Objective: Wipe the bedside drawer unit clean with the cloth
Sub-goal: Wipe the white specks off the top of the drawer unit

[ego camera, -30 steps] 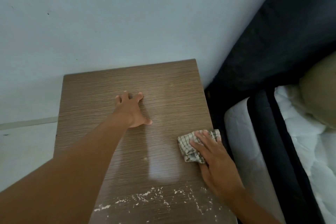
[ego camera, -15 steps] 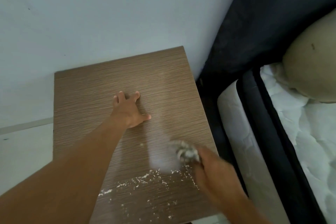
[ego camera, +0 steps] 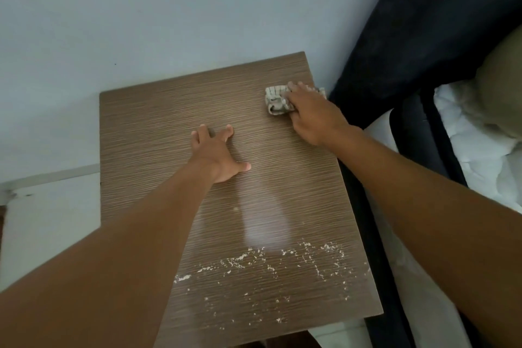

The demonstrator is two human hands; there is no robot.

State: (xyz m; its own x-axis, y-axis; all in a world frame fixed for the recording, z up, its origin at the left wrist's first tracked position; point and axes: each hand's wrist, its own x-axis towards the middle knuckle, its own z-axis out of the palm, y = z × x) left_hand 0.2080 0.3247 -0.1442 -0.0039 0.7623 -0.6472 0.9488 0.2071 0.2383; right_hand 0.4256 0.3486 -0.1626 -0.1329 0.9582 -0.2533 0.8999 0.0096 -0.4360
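Nearest, pale crumbs (ego camera: 271,265) scattered across the front of the wood-grain drawer unit top (ego camera: 158,133). Mid-surface, left hand (ego camera: 219,154) pressed flat, fingers spread and released. Far right corner, right hand (ego camera: 313,113) pinning the checked cloth (ego camera: 275,100), fingers pressing over it. Beyond, pale blue wall (ego camera: 169,14); at right, dark headboard (ego camera: 423,31) and white mattress (ego camera: 485,155).

I have one view only, from the camera on the person's head. It looks forward and steeply down onto the top of the drawer unit (ego camera: 175,110), close enough that both forearms fill the lower frame. It faces the wall (ego camera: 169,8) behind the unit, with the bed (ego camera: 480,150) cut off at the right edge. The wide lens bends the edges.
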